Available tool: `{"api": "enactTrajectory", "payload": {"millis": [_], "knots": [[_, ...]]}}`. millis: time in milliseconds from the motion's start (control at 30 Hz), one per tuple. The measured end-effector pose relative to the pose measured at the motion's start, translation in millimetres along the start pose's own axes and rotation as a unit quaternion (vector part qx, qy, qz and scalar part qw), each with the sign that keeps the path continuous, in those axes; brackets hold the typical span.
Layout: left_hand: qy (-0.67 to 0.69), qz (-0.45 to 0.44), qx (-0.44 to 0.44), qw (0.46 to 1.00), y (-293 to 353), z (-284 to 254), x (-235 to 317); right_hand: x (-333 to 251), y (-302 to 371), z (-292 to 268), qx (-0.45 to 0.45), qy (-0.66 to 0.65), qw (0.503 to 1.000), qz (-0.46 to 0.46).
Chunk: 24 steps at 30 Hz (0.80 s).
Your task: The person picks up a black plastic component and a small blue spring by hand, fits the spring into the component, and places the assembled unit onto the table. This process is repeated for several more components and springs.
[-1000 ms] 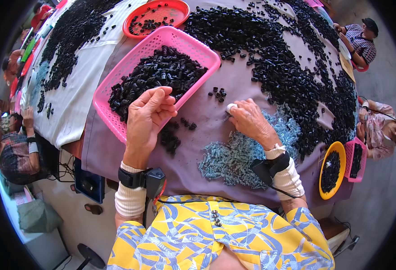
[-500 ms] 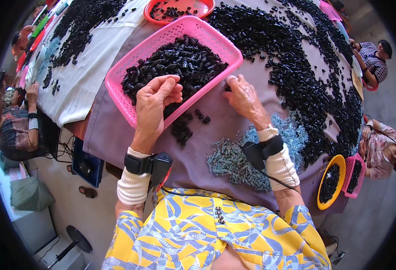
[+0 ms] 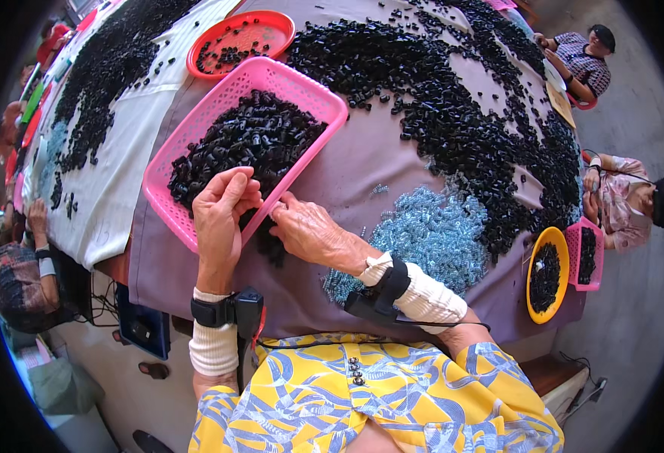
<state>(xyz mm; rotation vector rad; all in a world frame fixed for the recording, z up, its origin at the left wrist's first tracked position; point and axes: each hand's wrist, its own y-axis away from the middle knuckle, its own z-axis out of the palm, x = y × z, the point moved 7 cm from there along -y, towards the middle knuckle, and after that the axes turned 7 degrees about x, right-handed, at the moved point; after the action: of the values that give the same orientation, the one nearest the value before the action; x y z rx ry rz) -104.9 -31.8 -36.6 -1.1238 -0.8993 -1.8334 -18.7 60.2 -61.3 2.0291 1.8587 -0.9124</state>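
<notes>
A pink plastic basket (image 3: 321, 132) heaped with small black plastic parts (image 3: 253, 136) stands at the middle left of the table. My left hand (image 3: 222, 208) is raised over its near side, fingers curled and thumb against the forefinger; anything pinched there is too small to make out. My right hand (image 3: 309, 230) is closed beside it, fingertips at the basket's near rim; what it holds is hidden. Some loose black parts (image 3: 271, 249) lie under the rim, partly covered by my hands. Right of my right hand spreads a pile of small bluish metal springs (image 3: 430, 234).
Black parts (image 3: 438, 98) cover much of the table's purple cloth (image 3: 362, 170). A red tray (image 3: 283, 45) stands behind the basket, a yellow bowl (image 3: 533, 279) and a small pink basket (image 3: 595, 260) at the right edge. Other people (image 3: 623, 196) sit around the table.
My right hand has moved left from the cloth to the basket's near rim, beside my left hand. The view has shifted, and more of the spring pile shows. My left hand remains curled.
</notes>
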Motion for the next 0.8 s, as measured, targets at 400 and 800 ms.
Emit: {"api": "enactTrajectory", "payload": {"millis": [400,800], "knots": [[-0.063,0.027,0.007,0.998,3.8,10.8,6.7,126.4,13.0,-178.2,0.212,0.266,0.939,0.058],[-0.119,0.014,0.012,0.993,4.2,17.2,4.8,240.0,33.7,-214.6,0.286,0.286,0.901,0.159]]}}
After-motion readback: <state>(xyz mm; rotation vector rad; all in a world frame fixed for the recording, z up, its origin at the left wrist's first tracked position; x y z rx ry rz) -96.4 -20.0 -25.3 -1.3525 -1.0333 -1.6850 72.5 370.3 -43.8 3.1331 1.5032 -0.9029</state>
